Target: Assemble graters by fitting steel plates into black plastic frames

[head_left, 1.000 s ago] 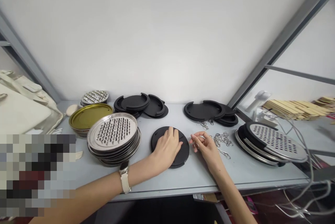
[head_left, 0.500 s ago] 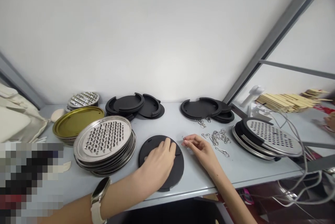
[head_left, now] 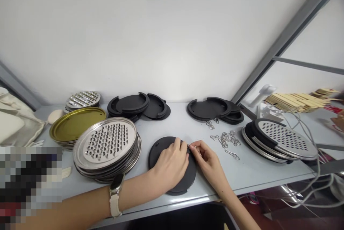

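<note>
A black round plastic disc (head_left: 166, 142) lies near the shelf's front edge. My left hand (head_left: 173, 162), with a watch on its wrist, rests over the disc with curled fingers gripping it at the far right side. My right hand (head_left: 208, 158) pinches a small metal wire clip (head_left: 189, 146) against the disc's right edge; the fingers hide most of the clip. To the right, several loose wire clips (head_left: 228, 139) lie in a pile, and a single clip (head_left: 232, 154) lies in front of them.
Left stands a stack of round metal graters (head_left: 107, 144), with gold-coloured round plates (head_left: 77, 124) and more graters (head_left: 84, 99) behind. Black plastic holders (head_left: 131, 102) lie at the back, others (head_left: 208, 108) further right. Graters in black holders (head_left: 285, 138) are stacked right, beside cables and wooden sticks (head_left: 291, 101).
My right hand has brought the wire clip to the disc's right edge, beside my left fingertips. My left hand has shifted right over the disc.
</note>
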### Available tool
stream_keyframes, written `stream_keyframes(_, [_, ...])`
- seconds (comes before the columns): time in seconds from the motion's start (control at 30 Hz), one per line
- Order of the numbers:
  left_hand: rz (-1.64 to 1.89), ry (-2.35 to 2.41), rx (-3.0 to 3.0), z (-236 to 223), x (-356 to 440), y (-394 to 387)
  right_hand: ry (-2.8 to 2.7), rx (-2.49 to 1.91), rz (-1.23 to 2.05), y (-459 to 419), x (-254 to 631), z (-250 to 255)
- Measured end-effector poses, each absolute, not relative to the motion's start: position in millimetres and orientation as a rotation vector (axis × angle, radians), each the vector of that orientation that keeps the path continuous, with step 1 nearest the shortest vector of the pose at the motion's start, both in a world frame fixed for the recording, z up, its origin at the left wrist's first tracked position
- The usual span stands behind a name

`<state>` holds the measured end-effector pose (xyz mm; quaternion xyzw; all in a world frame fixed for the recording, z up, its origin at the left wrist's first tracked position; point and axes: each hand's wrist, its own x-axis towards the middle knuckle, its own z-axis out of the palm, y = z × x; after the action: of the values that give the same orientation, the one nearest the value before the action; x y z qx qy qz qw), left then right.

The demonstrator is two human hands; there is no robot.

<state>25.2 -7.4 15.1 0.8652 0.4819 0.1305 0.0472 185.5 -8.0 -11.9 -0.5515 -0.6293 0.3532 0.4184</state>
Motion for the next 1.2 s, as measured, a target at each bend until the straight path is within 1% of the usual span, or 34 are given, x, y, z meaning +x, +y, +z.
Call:
stream_keyframes(0.17, [0.313,1.473,2.705,16.3,23.8,-9.5,-1.585,-1.461,0.863,-10.1,185.2,-11.9])
stream_keyframes(0.43, [0.317,1.473,2.63,18.2,20.6,-12.6,-1.67,-1.457,0.87,-12.1,183.7,-6.6])
stream_keyframes(1.2, [0.322,1.498,2.628,20.1,22.0,-13.9,-1.84,-1.558,0.635,-21.1,185.1,-13.0])
